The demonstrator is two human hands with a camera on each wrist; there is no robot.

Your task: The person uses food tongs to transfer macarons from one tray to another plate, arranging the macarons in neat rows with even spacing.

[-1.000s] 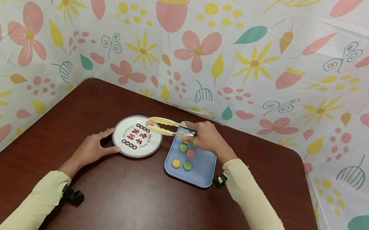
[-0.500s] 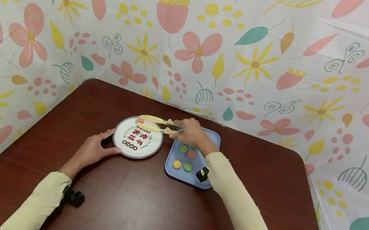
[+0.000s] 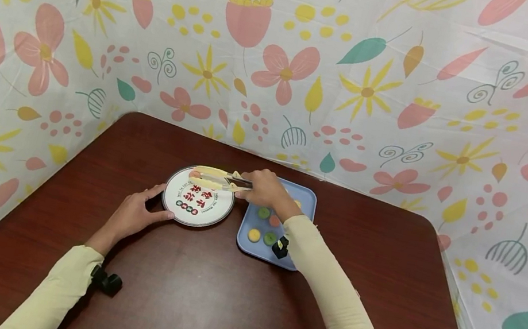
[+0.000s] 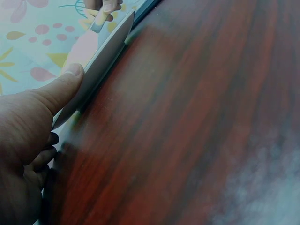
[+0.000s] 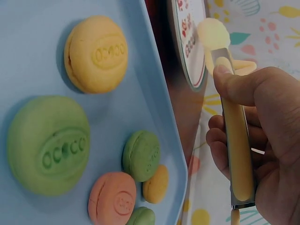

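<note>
My left hand (image 3: 132,214) holds the near-left rim of a white plate (image 3: 218,210) with red and green lettering; in the left wrist view the thumb (image 4: 70,79) lies over the rim. My right hand (image 3: 264,187) grips a pair of tongs (image 5: 238,154) with cream tips and metal handles. Their tips (image 3: 208,184) reach over the far-left part of the plate, with a pink macaron (image 3: 194,174) between them. Right of the plate is a blue tray (image 3: 250,249) bearing several macarons, among them a yellow one (image 5: 97,54), a green one (image 5: 49,145) and a pink one (image 5: 112,199).
Everything stands on a dark reddish-brown wooden table (image 3: 200,293). A white cloth (image 3: 292,29) printed with flowers and leaves hangs behind it and along both sides. The right forearm crosses over the tray's right part, hiding some of it.
My right hand has moved left with the tongs, bringing the pink macaron from the plate's upper right to its far-left part. The left hand and plate have stayed in place.
</note>
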